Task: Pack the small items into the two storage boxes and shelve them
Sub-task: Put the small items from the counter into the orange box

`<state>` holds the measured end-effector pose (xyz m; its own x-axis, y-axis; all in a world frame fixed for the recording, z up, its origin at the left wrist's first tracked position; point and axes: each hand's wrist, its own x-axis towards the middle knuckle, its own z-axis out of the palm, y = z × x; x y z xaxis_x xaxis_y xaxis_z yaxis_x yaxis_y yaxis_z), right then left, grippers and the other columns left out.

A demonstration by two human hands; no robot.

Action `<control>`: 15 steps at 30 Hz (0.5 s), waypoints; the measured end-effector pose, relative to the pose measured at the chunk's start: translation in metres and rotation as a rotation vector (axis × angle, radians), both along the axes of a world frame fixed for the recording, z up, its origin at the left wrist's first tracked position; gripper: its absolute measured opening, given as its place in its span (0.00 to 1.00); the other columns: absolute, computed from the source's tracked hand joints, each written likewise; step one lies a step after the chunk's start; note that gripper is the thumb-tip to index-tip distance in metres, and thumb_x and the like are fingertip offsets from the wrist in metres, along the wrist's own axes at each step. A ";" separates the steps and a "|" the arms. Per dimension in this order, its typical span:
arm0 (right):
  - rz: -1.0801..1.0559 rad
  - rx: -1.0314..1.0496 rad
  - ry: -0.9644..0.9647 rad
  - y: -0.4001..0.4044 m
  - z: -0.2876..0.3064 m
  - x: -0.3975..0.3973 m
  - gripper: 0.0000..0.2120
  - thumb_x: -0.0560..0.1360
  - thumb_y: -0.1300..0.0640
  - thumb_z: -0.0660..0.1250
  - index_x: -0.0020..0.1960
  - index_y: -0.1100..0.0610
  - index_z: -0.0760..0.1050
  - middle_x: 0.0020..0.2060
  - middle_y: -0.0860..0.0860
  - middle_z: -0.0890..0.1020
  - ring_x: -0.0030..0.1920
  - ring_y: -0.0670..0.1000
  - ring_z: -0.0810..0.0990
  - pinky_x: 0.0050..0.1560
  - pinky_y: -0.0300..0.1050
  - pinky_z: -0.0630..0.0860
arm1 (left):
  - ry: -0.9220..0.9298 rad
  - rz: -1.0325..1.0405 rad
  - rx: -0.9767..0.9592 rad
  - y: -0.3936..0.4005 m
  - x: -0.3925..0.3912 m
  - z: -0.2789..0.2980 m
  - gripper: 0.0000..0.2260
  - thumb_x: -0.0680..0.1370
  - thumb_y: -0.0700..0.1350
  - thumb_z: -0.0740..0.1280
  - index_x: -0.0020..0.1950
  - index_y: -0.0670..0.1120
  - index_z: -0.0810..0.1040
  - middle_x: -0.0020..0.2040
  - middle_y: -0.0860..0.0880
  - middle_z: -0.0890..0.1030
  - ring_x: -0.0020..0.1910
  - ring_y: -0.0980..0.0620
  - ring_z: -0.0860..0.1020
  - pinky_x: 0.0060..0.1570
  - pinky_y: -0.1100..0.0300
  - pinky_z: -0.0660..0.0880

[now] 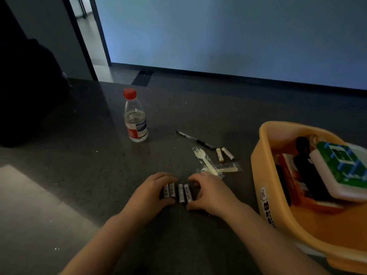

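Several white batteries lie side by side on the dark table, between my two hands. My left hand curls round the left end of the row, fingers and thumb on the outer batteries. My right hand curls round the right end the same way. Two more batteries lie farther back on the right. A black pen and wrapped plastic cutlery lie near them. A yellow storage box stands at the right, holding a green-topped white case and other items.
A water bottle with a red cap stands behind my left hand. A dark bulky shape fills the table's far left. The table's far edge borders the floor and a wall. A light patch lies at the left front.
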<state>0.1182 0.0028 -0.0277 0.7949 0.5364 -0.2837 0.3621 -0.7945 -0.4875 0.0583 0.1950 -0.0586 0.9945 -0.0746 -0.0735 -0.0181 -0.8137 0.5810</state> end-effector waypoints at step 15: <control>0.133 0.033 -0.068 0.018 -0.008 0.003 0.30 0.64 0.48 0.78 0.62 0.45 0.70 0.56 0.44 0.71 0.57 0.46 0.71 0.59 0.46 0.72 | -0.028 -0.038 0.081 0.006 0.005 -0.001 0.23 0.70 0.55 0.72 0.64 0.61 0.71 0.59 0.62 0.72 0.58 0.63 0.68 0.58 0.64 0.68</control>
